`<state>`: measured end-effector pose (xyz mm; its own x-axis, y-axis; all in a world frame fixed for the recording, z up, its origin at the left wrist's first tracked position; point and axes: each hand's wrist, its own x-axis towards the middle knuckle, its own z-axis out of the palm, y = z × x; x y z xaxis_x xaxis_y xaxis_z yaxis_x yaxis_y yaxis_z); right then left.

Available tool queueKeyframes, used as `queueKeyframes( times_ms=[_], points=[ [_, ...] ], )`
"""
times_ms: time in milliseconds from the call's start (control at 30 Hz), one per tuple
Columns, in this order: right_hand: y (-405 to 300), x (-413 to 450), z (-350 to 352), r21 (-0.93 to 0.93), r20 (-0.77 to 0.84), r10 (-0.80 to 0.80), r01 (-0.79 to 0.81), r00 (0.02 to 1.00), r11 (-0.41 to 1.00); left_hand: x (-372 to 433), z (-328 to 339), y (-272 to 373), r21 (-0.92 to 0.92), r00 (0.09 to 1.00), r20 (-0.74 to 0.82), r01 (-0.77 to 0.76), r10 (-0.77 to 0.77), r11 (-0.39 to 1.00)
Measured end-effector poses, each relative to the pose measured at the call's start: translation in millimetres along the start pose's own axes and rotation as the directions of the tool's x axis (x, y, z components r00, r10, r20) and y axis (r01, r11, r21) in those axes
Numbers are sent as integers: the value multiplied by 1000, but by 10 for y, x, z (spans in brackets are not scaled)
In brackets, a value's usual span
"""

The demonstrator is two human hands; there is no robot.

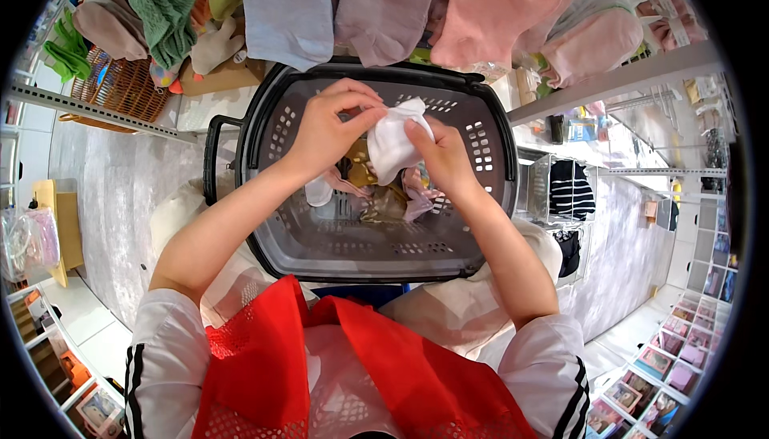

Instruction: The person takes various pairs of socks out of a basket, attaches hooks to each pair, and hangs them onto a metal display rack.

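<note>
A small white cloth item, possibly a sock, is held up above a dark grey plastic shopping basket. My right hand grips its right side, thumb on top. At its upper left edge is my left hand, with thumb and fingertips brought together against the fabric; whether they pinch it is hard to tell. Beneath the hands, in the basket, lie mustard-brown patterned fabric, a pink piece and a white piece. The hands partly hide these pieces.
Blue, mauve and pink socks hang just beyond the basket. A brown wicker basket stands at upper left. Metal shelf rails flank both sides. Wire baskets holding a striped black item stand to the right. The shopping basket's handle juts out leftward.
</note>
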<state>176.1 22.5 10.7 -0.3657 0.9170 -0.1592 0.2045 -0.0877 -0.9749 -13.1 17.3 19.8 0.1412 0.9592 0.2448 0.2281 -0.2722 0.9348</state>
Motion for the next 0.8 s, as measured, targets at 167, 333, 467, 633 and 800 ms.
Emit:
queueKeyframes(
  times_ms=[167, 333, 467, 633, 800],
  points=[
    [71, 88, -74, -216, -160, -361, 324, 919, 921, -23, 35, -19, -353, 969, 62, 245, -239, 903],
    [-178, 30, 1, 317, 39, -44, 30, 998, 948, 5, -9, -48, -470, 956, 120, 292, -267, 833],
    [-165, 47, -13, 256, 55, 40, -53, 998, 965, 52, -28, -30, -658, 925, 133, 351, -357, 666],
    [-54, 95, -38, 187, -113, -66, 87, 991, 979, 15, -4, -58, -731, 895, 356, 446, -268, 517],
    [-17, 82, -11, 164, -162, -132, 158, 978, 974, -32, 95, 48, -544, 913, 374, 357, -162, 760]
  ],
)
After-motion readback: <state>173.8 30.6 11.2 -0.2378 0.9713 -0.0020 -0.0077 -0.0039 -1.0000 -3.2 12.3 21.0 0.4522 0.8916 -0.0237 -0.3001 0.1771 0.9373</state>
